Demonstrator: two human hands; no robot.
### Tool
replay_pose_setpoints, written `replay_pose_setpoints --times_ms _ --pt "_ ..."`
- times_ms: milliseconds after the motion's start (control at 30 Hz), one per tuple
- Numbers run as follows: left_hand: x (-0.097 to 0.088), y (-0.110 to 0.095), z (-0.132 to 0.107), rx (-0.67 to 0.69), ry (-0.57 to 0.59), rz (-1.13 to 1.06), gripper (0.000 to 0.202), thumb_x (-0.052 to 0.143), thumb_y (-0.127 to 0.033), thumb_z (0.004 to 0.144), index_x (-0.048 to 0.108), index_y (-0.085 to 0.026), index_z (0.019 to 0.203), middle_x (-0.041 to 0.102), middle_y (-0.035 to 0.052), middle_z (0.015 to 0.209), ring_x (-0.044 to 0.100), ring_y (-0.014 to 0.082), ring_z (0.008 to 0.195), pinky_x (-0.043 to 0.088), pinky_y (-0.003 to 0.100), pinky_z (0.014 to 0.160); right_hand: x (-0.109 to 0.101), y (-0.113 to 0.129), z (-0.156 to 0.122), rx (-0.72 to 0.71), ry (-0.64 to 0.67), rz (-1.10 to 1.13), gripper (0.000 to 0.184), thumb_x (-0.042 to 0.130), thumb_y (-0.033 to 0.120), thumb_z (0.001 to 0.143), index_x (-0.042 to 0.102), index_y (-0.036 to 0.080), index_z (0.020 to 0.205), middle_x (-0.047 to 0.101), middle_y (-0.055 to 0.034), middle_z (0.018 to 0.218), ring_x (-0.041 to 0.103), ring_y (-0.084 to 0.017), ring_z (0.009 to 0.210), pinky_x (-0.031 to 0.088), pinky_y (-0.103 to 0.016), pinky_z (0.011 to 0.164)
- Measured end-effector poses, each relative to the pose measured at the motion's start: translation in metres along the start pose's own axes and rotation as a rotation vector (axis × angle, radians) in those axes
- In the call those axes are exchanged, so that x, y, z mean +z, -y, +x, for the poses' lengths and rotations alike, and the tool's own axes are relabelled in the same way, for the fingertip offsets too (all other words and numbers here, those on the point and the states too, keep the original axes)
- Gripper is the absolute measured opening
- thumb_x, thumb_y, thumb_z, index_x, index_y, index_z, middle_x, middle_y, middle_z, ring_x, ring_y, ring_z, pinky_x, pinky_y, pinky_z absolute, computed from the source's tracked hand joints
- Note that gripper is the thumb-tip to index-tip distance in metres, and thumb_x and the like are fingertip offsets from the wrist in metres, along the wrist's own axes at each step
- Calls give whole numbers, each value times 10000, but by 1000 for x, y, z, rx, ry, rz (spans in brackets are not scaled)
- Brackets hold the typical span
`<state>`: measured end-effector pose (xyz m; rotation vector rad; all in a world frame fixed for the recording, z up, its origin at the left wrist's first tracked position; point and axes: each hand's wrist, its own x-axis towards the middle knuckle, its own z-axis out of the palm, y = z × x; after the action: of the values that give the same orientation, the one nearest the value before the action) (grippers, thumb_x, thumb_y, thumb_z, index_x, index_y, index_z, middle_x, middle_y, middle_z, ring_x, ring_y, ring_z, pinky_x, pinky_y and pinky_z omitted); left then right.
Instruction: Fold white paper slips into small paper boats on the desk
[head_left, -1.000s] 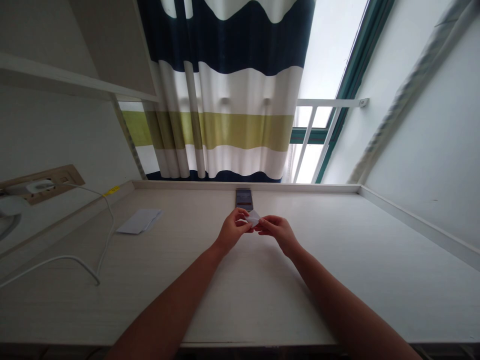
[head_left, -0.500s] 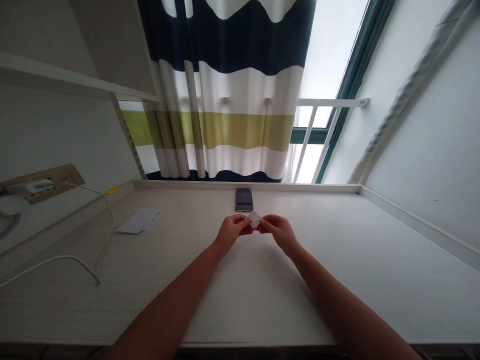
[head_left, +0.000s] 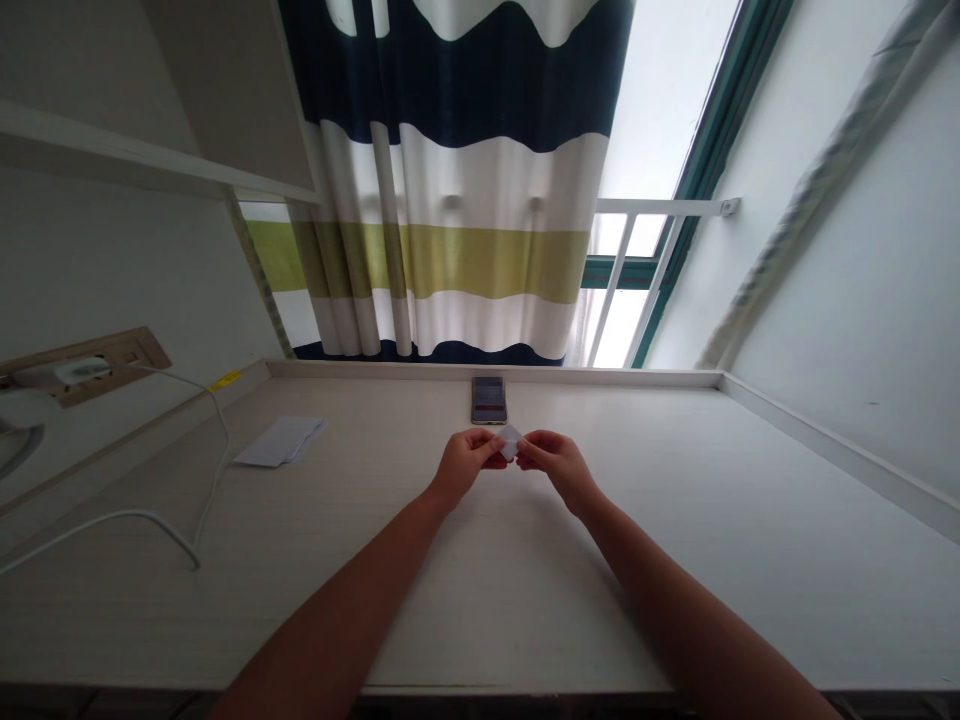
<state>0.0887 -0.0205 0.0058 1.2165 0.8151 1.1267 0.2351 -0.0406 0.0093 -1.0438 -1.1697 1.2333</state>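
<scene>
Both my hands meet over the middle of a pale wooden desk (head_left: 480, 600). My left hand (head_left: 463, 463) and my right hand (head_left: 556, 462) each pinch one side of a small folded piece of white paper (head_left: 510, 440), held just above the desk top. The fingers of both hands are closed on it, and most of the paper is hidden between them. A phone (head_left: 488, 399) with a lit screen lies flat on the desk just beyond my hands.
A few white paper sheets (head_left: 281, 441) lie at the desk's back left. A white cable (head_left: 172, 530) runs from a wall socket (head_left: 82, 370) across the left side. A striped curtain (head_left: 450, 200) and a window railing (head_left: 645, 270) stand behind the desk.
My hands have drawn closer together and the paper between them now shows smaller, more tightly folded. Nothing else has moved.
</scene>
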Motion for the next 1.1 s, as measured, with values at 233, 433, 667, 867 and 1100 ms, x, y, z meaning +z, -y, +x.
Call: replay_pose_setpoints --times_ms 233,433,667,867,1100 --pt "-1 1 -1 -46 78 -41 280 676 -326 592 624 -96 744 643 60 690 602 147 647 497 304 669 2 -2 1 -67 5 -11 240 691 356 557 578 152 614 575 21 517 519 -102 515 420 -277 573" --pt "0 2 -1 -49 42 45 270 693 -298 570 638 -100 745 631 47 662 579 125 613 486 293 659 2 -2 0 -69 17 -1 233 688 354 565 581 157 627 582 18 540 533 -107 538 430 -283 592" --pt "-1 1 0 -10 28 98 210 657 -296 607 625 -114 707 614 35 634 577 129 613 476 255 583 0 -3 0 -40 24 -3 239 670 371 585 607 160 679 604 1 577 547 -115 543 441 -282 563" --pt "-3 2 1 12 36 158 219 654 -324 603 610 -117 659 596 30 615 567 126 597 476 249 563 0 -1 -1 -26 20 2 257 681 367 574 622 151 700 593 6 552 527 -98 494 437 -274 537" --pt "-2 -4 -1 -3 52 154 268 652 -345 606 625 -124 755 587 33 677 541 102 566 500 258 563 0 -2 -2 -37 45 55 255 680 371 581 600 160 699 628 -4 581 573 -122 529 476 -309 587"
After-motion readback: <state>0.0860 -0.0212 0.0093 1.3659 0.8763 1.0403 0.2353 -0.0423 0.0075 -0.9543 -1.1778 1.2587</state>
